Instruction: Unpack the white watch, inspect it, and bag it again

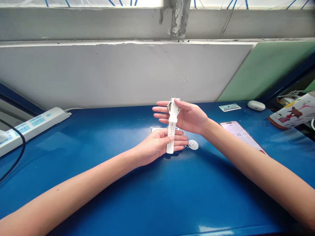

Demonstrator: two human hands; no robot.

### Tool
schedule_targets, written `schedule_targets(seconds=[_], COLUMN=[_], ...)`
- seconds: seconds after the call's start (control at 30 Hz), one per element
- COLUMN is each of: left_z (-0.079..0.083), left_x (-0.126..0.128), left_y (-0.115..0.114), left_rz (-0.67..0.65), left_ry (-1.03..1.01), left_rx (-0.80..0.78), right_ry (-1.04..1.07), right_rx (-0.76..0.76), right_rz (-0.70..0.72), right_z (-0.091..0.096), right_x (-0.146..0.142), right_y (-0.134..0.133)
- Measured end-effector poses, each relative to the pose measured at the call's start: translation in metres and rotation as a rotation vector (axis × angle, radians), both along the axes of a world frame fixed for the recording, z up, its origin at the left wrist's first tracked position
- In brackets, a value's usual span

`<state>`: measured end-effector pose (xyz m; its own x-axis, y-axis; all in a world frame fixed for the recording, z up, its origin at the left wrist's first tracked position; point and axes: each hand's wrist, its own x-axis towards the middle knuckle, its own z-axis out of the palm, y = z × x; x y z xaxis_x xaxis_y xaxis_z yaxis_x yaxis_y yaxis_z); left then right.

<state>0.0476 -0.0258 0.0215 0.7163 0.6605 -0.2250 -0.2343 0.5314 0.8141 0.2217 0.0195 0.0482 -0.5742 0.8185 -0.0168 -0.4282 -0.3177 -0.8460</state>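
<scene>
A white wristwatch [173, 115] is held above the blue tabletop, its strap running lengthwise toward me. My right hand [188, 113] grips the watch's far end, the thumb pressing on it and the other fingers stretched out behind. The near, holed end of the strap lies across the fingers of my left hand [161, 144], pinned by the thumb. Partly hidden behind my left hand is a small pale object I cannot make out. Just right of those fingertips, a round white tag [193, 145] on a bead chain rests on the table.
A white power strip [34, 126] and a black cable [21, 157] are at the left. Toward the right lie a phone [237, 131], a white card [229, 107], an earbud case [256, 105] and a printed packet [292, 111]. A wall [110, 72] rises behind the blue table [152, 203].
</scene>
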Motion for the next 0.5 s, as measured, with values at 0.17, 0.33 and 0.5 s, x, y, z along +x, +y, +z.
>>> schedule_targets(seconds=[0.17,0.33,0.5], left_z=[-0.0023,-0.0035,-0.0017], left_x=[-0.0009,-0.0022,-0.0021], left_y=[0.0025,0.0047,0.0048], left_rz=[0.020,-0.011,0.004], left_ry=[-0.005,-0.028,-0.023], left_rx=[-0.005,0.000,-0.008], right_ry=[-0.030,-0.030,0.054], right_rx=[0.003,-0.018,-0.095], right_rz=[-0.012,-0.014,-0.045], right_z=[-0.0002,0.0007,0.0026], right_x=[0.0000,-0.0013,-0.0048], right_y=[0.0005,-0.0005,-0.0026])
